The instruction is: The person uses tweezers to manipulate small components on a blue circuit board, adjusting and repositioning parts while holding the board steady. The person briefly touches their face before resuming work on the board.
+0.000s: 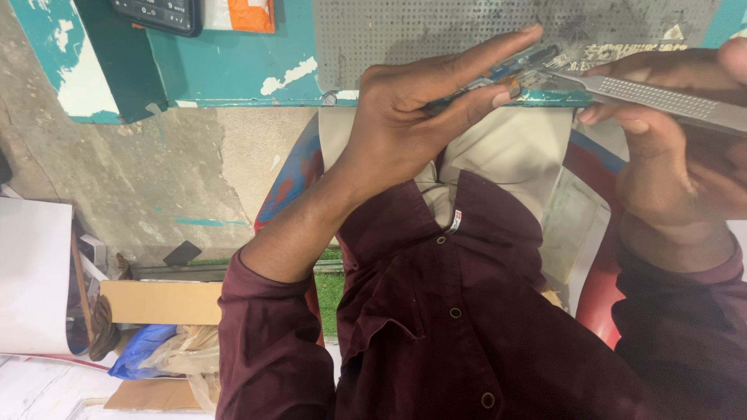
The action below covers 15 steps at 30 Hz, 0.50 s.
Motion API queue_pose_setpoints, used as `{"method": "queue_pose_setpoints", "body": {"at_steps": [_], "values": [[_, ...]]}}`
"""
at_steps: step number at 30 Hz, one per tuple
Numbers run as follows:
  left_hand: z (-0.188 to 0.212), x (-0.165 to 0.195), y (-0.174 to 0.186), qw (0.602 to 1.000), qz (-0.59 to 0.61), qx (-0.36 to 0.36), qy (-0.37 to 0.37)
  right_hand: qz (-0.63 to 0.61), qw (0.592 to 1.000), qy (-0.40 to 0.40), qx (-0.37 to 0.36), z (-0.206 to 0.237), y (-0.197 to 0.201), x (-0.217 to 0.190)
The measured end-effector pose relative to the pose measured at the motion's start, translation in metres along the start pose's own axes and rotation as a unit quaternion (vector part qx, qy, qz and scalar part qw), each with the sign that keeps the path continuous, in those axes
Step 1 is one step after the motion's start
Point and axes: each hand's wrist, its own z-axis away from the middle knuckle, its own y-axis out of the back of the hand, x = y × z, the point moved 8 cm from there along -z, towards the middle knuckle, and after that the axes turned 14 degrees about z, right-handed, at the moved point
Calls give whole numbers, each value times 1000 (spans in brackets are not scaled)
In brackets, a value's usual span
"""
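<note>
Sleeves of a maroon shirt (459,334) fill the near field, with a red chair (595,288) seen beneath. Farther out, toward 12 o'clock, a small blue circuit board (510,71) is pinched edgewise in the grip of the left hand (412,117), thumb below and fingers stretched along its top. From 3 o'clock, metal tweezers (661,97) are held closed-handed by the right hand (669,148), their tip touching the board's far end. Work on the board appears to be under way, not finished; how much remains cannot be told. Beyond, the teal tabletop (233,70) carries a perforated grey mat (405,31).
</note>
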Motion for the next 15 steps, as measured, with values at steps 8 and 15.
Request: {"method": "queue_pose_setpoints", "body": {"at_steps": [8, 15], "values": [[-1, 1, 0, 1000, 3, 3, -1, -53, 997, 55, 23, -12, 4, -17], [-4, 5, 0, 1000, 0, 6, -5, -64, 996, 52, 44, -13, 8, -27]]}}
